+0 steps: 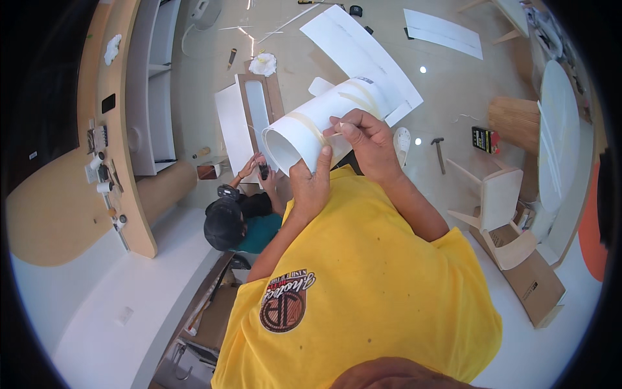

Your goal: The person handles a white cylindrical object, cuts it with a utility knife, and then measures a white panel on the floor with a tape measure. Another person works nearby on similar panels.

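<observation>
White roll: held before the yellow shirt, probably light, springy and smooth, so it may slip; the rim can dent, better to support the middle
Right hand: thumb and finger pinching what looks like the tape, beside the roll
Left hand: gripping near the open end, some fingers hidden
Tape handling: soft, probably sticky, take the edge

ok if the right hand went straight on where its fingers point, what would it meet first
The right hand would likely meet the white roll first, near its yellowish tape; how close is hard to tell.
</observation>
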Demonstrator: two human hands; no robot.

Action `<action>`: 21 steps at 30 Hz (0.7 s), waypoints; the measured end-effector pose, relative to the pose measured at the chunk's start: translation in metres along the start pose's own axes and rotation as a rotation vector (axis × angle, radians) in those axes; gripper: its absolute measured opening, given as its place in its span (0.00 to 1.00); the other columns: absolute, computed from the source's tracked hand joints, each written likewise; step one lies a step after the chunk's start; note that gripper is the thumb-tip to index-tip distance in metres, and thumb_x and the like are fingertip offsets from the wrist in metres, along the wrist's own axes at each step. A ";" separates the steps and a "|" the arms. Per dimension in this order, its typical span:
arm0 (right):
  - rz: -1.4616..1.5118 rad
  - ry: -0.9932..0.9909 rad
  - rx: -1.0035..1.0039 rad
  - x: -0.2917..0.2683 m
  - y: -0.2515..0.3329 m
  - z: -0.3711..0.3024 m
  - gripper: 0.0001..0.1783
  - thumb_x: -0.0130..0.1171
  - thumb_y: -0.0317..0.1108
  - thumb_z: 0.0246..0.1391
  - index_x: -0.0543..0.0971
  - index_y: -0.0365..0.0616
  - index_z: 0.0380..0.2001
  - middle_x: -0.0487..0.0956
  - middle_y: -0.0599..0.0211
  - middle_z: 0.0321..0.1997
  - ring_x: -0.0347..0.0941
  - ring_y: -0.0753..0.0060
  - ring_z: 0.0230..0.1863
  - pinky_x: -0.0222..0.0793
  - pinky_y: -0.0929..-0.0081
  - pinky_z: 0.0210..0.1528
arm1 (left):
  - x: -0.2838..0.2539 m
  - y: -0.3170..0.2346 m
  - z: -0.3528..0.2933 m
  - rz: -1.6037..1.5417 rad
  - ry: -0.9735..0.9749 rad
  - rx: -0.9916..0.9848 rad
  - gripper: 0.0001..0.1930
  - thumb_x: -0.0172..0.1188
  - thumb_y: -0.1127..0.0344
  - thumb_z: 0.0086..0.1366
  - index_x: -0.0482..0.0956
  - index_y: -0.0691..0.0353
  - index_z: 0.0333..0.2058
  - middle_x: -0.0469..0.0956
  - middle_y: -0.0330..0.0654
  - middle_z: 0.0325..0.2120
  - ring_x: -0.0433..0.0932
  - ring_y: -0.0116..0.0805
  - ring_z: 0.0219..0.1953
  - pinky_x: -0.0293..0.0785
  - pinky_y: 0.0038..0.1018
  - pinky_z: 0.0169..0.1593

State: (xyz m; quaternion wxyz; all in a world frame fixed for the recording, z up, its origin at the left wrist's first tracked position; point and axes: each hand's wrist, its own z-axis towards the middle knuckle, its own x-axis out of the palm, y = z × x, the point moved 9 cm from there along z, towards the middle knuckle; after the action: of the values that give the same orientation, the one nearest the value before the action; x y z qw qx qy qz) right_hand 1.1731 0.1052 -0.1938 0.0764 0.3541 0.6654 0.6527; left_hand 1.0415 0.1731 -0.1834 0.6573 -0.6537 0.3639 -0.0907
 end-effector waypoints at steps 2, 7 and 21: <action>0.499 0.048 0.110 0.007 0.005 0.014 0.10 0.52 0.35 0.67 0.73 0.39 0.35 0.74 0.71 0.30 0.72 0.80 0.37 0.73 0.76 0.44 | -0.015 0.033 0.021 -0.201 -0.136 -0.286 0.24 0.53 0.55 0.72 0.69 0.72 0.54 0.76 0.52 0.47 0.79 0.44 0.44 0.75 0.37 0.48; -0.133 0.118 0.031 0.016 0.055 0.039 0.10 0.56 0.32 0.63 0.72 0.38 0.30 0.68 0.70 0.26 0.67 0.78 0.26 0.68 0.76 0.29 | -0.017 0.125 0.067 -0.847 -0.362 -0.803 0.29 0.55 0.50 0.70 0.68 0.74 0.54 0.76 0.55 0.47 0.78 0.45 0.48 0.76 0.42 0.51; -0.740 -0.133 0.037 -0.082 -0.041 0.301 0.13 0.64 0.32 0.54 0.82 0.37 0.41 0.79 0.62 0.32 0.75 0.69 0.33 0.74 0.72 0.35 | -0.058 0.045 0.263 -0.546 -0.330 -0.660 0.25 0.61 0.66 0.67 0.67 0.76 0.57 0.75 0.52 0.50 0.76 0.41 0.50 0.76 0.35 0.50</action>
State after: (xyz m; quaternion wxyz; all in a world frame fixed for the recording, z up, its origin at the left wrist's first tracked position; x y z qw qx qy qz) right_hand 1.3880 0.3075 -0.3024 0.3439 0.1326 0.7537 0.5441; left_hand 1.1404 0.4219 -0.2354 0.4152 -0.9057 0.0781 -0.0345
